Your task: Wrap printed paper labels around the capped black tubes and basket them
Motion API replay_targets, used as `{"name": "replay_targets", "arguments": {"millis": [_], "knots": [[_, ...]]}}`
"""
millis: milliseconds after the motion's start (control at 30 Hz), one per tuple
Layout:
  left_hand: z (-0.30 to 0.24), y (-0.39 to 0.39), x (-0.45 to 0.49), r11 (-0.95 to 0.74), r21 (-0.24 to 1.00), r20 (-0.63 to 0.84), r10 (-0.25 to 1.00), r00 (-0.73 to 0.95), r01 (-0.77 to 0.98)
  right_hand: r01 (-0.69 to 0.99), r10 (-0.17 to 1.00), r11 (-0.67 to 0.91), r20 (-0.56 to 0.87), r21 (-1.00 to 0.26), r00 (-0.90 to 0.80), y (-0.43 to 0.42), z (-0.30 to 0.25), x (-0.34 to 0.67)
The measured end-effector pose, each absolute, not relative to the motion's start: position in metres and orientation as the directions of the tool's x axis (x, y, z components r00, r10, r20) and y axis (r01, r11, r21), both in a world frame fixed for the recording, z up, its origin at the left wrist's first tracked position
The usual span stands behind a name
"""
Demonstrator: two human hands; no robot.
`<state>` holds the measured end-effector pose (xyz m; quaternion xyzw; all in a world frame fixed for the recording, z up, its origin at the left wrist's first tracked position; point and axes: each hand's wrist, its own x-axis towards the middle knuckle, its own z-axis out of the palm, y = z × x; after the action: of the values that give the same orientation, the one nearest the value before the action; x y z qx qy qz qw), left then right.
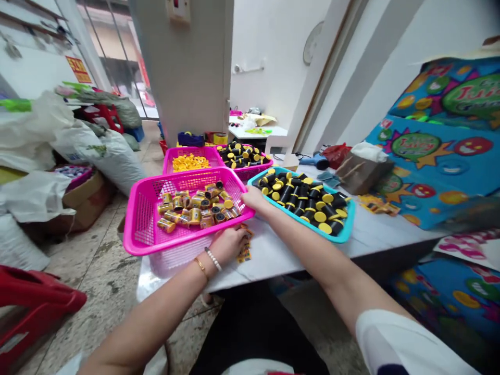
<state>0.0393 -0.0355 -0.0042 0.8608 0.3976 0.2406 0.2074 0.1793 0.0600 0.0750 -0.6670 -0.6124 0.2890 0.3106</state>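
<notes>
My left hand, with bracelets at the wrist, is closed at the front right corner of a pink basket. Its curled fingers are on small orange printed labels on the table; the fingertips are partly hidden. My right hand grips the right rim of that same basket, which overhangs the table's left edge. Inside lie several small black cylinders wrapped in orange labels. Close to my right forearm, a turquoise basket holds black cylinders with yellow caps.
Behind stand a pink tray of yellow caps and another pink basket of black cylinders. More orange labels lie beside colourful boxes on the right. A red stool and white sacks occupy the left floor.
</notes>
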Motion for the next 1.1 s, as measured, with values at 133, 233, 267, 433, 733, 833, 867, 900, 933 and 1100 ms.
{"name": "replay_targets", "arguments": {"millis": [133,233,267,433,733,833,867,900,933,1100], "knots": [[0.002,-0.034,0.036,-0.582,0.646,0.243,0.77,0.589,0.494,0.629,0.993,0.032,0.095,-0.777,0.067,0.036,0.065,0.181],[0.0,-0.037,0.036,-0.574,0.614,0.259,0.795,0.548,0.542,0.577,0.98,0.104,0.181,-0.81,0.077,-0.009,0.053,0.202],[-0.001,-0.039,0.037,-0.584,0.577,0.271,0.797,0.54,0.572,0.553,0.973,0.134,0.214,-0.823,0.083,-0.028,0.045,0.212],[-0.002,-0.048,0.043,-0.594,0.442,0.297,0.804,0.515,0.672,0.429,0.938,0.206,0.302,-0.879,0.168,-0.11,-0.006,0.252],[0.015,-0.085,0.055,-0.639,0.276,0.456,0.745,0.488,0.718,0.13,0.985,0.066,0.086,-0.989,0.153,-0.135,-0.001,0.249],[0.023,-0.099,0.061,-0.68,0.296,0.518,0.704,0.485,0.671,0.095,1.0,0.012,0.01,-0.995,-0.019,-0.124,0.01,0.239],[0.025,-0.102,0.062,-0.687,0.323,0.537,0.699,0.472,0.651,0.091,0.999,0.015,0.012,-0.996,-0.032,-0.121,0.011,0.236],[0.026,-0.106,0.062,-0.685,0.368,0.557,0.704,0.441,0.628,0.084,1.0,0.021,0.019,-0.996,-0.018,-0.118,0.011,0.233],[0.027,-0.109,0.062,-0.67,0.433,0.573,0.721,0.39,0.603,0.069,1.0,0.027,0.028,-0.997,0.011,-0.117,0.01,0.231],[0.018,-0.131,0.056,-0.387,0.842,0.399,0.916,0.048,0.376,-0.064,0.991,-0.014,-0.022,-0.998,0.131,-0.122,-0.004,0.222]]}}
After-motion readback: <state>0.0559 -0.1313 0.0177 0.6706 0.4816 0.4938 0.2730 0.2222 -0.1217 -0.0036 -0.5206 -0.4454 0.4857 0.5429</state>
